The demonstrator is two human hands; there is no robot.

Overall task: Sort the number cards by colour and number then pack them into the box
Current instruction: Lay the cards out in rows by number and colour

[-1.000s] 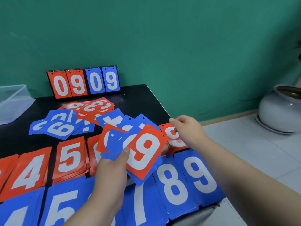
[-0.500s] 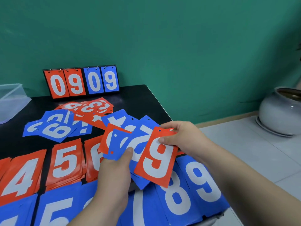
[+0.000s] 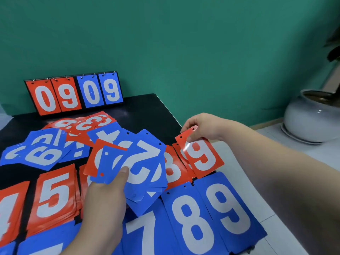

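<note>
Green wall behind, black table [image 3: 147, 107] below: right hand [image 3: 204, 127] pinching the red 9 card [image 3: 202, 157] should square it onto the red 9 pile while left hand [image 3: 104, 205] grips the fan of cards [image 3: 145, 162].

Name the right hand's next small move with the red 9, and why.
Probably lay the red 9 card flat on the red pile beneath and let go: the right hand pinches its top edge, holding it over that pile beside the red 8.

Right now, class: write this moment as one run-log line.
phase: sorting | right hand: pinches red 9 card at top edge, beside red 8 card | left hand: holds card fan, blue 2 card on top
</note>
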